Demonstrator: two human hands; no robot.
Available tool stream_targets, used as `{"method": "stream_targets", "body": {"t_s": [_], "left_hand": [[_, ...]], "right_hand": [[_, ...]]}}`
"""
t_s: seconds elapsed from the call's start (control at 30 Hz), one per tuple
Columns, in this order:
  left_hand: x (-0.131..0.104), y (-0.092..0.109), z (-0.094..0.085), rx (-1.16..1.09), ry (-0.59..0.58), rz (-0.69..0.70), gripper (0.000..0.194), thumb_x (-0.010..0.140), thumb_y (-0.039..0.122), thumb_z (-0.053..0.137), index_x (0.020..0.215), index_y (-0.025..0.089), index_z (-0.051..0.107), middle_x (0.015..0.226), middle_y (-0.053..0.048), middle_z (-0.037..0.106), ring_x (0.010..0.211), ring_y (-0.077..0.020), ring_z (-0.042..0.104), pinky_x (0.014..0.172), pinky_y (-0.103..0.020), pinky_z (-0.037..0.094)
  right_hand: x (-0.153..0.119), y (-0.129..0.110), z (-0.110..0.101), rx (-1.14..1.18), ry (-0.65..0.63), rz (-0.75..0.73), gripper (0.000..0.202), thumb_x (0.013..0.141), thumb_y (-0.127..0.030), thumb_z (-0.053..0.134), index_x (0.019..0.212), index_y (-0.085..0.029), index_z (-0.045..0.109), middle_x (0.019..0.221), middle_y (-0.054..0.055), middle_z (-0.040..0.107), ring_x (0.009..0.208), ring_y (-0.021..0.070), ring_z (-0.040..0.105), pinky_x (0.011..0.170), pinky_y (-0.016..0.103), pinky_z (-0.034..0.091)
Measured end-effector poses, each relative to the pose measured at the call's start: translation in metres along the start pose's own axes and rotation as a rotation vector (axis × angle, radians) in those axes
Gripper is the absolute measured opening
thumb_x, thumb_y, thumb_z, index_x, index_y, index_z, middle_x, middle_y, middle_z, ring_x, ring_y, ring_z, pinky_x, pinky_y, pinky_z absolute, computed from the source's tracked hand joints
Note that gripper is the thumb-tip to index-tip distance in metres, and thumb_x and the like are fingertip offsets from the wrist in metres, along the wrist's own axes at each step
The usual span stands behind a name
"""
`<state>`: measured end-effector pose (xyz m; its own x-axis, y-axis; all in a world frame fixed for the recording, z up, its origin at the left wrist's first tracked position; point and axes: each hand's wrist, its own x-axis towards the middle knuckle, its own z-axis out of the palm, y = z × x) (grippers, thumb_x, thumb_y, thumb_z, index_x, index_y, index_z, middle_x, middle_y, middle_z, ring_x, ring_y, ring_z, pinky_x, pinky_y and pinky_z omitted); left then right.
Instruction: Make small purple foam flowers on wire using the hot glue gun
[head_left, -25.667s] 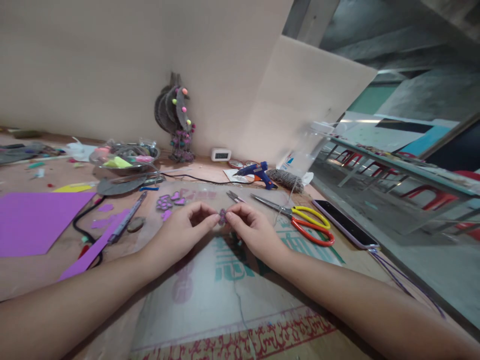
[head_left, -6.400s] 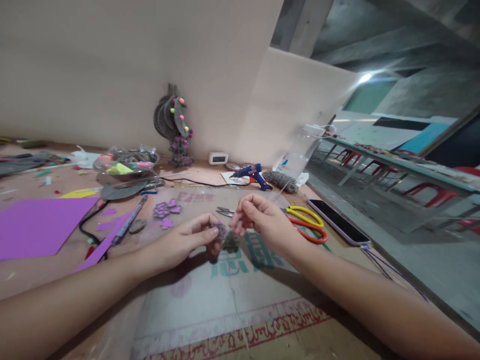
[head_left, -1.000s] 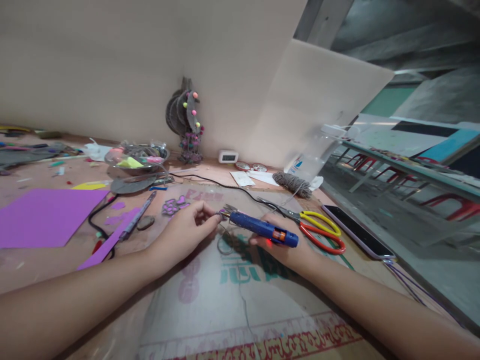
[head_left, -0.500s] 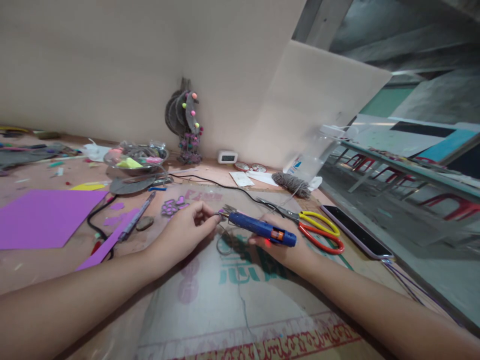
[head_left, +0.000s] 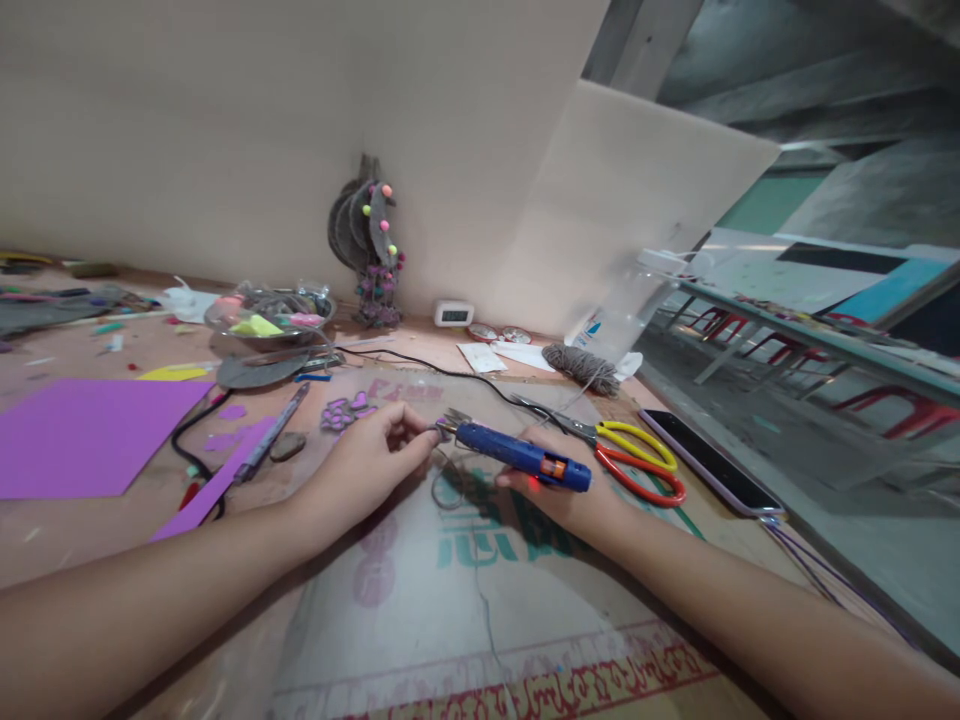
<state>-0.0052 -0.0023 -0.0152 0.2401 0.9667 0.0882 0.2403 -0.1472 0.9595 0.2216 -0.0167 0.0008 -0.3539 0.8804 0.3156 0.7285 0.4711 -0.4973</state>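
My right hand (head_left: 555, 490) is wrapped around a blue hot glue gun (head_left: 517, 455), whose nozzle points left. A small red light glows on the gun near my fingers. My left hand (head_left: 386, 465) is closed in a pinch right at the nozzle tip; the small piece between its fingertips is too small and hidden to name. A wire stand (head_left: 448, 488) hangs below the front of the gun. Purple-and-grey cut pieces (head_left: 346, 410) lie just beyond my left hand. Scissors (head_left: 637, 460) with yellow and red handles rest beside my right hand.
On the left lie a purple sheet (head_left: 97, 435), a pen (head_left: 277, 430) and a purple strip (head_left: 217, 490). A bowl of craft bits (head_left: 270, 310), a small digital clock (head_left: 453, 314) and grey yarn (head_left: 579, 368) stand behind. A phone (head_left: 709, 460) lies along the table's right edge.
Both hands and the glue gun hold nearly the same position. The nozzle tip looks slightly more exposed beside my left fingertips; the whole view has shifted very slightly.
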Motion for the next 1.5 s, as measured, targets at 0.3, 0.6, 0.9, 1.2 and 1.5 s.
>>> {"method": "stream_targets", "body": {"t_s": [0.3, 0.6, 0.9, 1.2, 1.5], "left_hand": [[-0.0004, 0.0017, -0.0004, 0.024, 0.008, 0.001, 0.014, 0.080, 0.032, 0.054, 0.074, 0.019, 0.051, 0.057, 0.004, 0.055, 0.049, -0.0101, 0.047, 0.045, -0.020, 0.031], [-0.0018, 0.0046, 0.0000, 0.023, 0.005, -0.007, 0.015, 0.079, 0.032, 0.054, 0.073, 0.019, 0.051, 0.056, 0.004, 0.053, 0.048, -0.0101, 0.046, 0.045, -0.020, 0.031], [-0.0015, 0.0051, 0.0005, 0.012, -0.001, -0.008, 0.014, 0.079, 0.032, 0.055, 0.073, 0.019, 0.052, 0.056, 0.004, 0.055, 0.048, -0.0106, 0.048, 0.046, -0.021, 0.032], [-0.0016, 0.0028, 0.0001, 0.022, 0.000, -0.013, 0.015, 0.080, 0.033, 0.054, 0.074, 0.019, 0.051, 0.057, 0.004, 0.056, 0.051, -0.0108, 0.049, 0.048, -0.021, 0.034], [-0.0012, 0.0033, 0.0000, 0.021, 0.000, -0.004, 0.015, 0.080, 0.032, 0.054, 0.074, 0.019, 0.051, 0.057, 0.004, 0.056, 0.049, -0.0107, 0.048, 0.047, -0.021, 0.033]], "right_hand": [[-0.0004, 0.0005, 0.0007, 0.012, -0.004, -0.010, 0.024, 0.072, -0.038, 0.066, 0.065, -0.019, 0.053, 0.062, -0.001, 0.057, 0.057, 0.0134, 0.052, 0.054, 0.025, 0.039], [-0.0002, -0.0006, -0.0003, 0.033, -0.006, -0.009, 0.024, 0.072, -0.039, 0.065, 0.065, -0.020, 0.053, 0.061, -0.001, 0.057, 0.057, 0.0134, 0.052, 0.054, 0.025, 0.039], [-0.0002, 0.0007, 0.0006, 0.012, 0.007, 0.009, 0.025, 0.072, -0.040, 0.066, 0.064, -0.020, 0.052, 0.060, -0.001, 0.056, 0.056, 0.0128, 0.051, 0.053, 0.024, 0.039], [-0.0009, 0.0014, 0.0006, 0.023, 0.011, 0.023, 0.022, 0.072, -0.036, 0.066, 0.066, -0.020, 0.052, 0.060, -0.002, 0.054, 0.055, 0.0122, 0.049, 0.053, 0.024, 0.038], [-0.0012, -0.0006, 0.0001, 0.013, 0.029, 0.028, 0.022, 0.074, -0.036, 0.063, 0.064, -0.020, 0.051, 0.060, -0.002, 0.053, 0.056, 0.0126, 0.048, 0.052, 0.023, 0.038]]}}
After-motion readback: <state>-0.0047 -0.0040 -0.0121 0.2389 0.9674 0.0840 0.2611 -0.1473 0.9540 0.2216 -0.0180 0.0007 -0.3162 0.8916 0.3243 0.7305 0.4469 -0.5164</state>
